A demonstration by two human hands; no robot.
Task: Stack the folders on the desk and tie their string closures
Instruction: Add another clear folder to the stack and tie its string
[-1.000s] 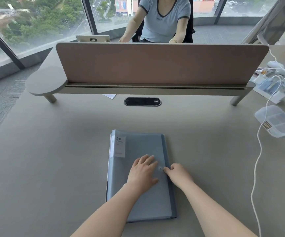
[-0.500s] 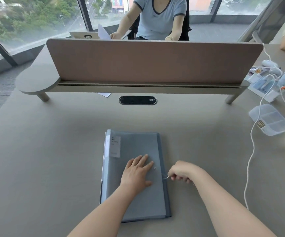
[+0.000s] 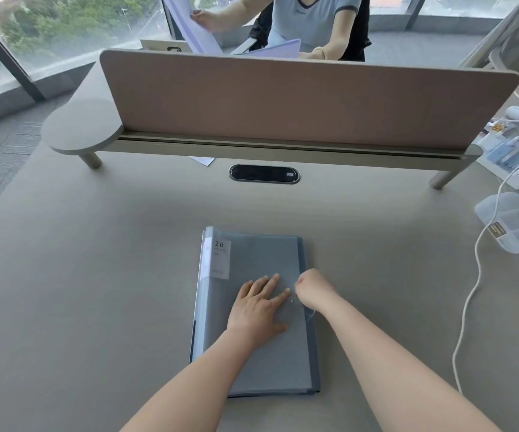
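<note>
With the left hand [image 3: 259, 307] flat on the blue folder [image 3: 252, 363], the fisted right hand [image 3: 312, 289] apparently pinches its string [image 3: 309, 314] mid-tie; next, wind it round the button [image 3: 292, 301].

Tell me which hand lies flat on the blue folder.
The left hand lies flat, fingers spread, on the blue folder. The right hand is closed at its right edge instead.

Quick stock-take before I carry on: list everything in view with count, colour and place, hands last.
folders: stack, count unclear, grey-blue, centre of desk
desk: one, grey-beige
divider screen: one, brown, far side
cable port: one, black, below the screen
plastic box: one, clear, right edge
cable: one, white, right side
another person: one, behind the screen, holding lilac sheets
left hand: flat on top folder
right hand: closed, pinching the string at the closure
</note>
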